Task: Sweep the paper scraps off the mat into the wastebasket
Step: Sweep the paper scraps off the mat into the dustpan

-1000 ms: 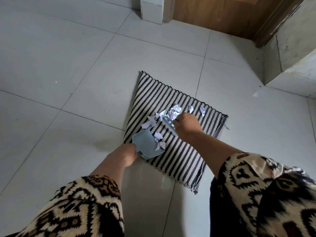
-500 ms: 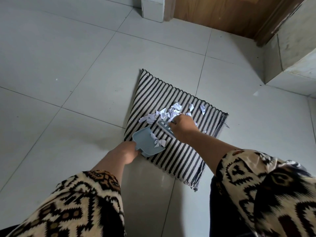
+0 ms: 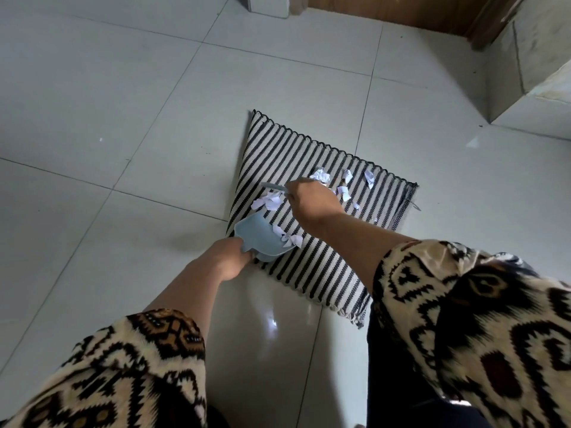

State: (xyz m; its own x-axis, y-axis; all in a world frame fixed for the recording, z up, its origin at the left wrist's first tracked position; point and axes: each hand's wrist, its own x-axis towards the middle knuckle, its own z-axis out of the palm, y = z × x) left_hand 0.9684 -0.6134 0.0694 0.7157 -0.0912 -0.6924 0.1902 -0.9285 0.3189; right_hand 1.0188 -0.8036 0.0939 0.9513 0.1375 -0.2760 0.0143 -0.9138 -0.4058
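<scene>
Left hand (image 3: 230,257) grips pale blue plastic dustpan (image 3: 258,239) at striped woven mat's (image 3: 293,156) left edge; right hand (image 3: 312,200), prob. pinching grey brush (image 3: 273,186), may flick white paper scraps (image 3: 268,202) past pan.

Open tile floor (image 3: 123,118) left of mat (image 3: 293,156); dustpan (image 3: 253,233) blocks near-left edge; stone ledge (image 3: 540,57) far right.

Light: soft, even daylight, fairly bright
Glare: small white spot on the glossy floor tile (image 3: 272,324)
Shadow: faint smudge left of the dustpan (image 3: 256,239)
Blur: brush (image 3: 275,187) smeared, patterned sleeves (image 3: 482,319) soft
Falloff: floor dims toward upper left
</scene>
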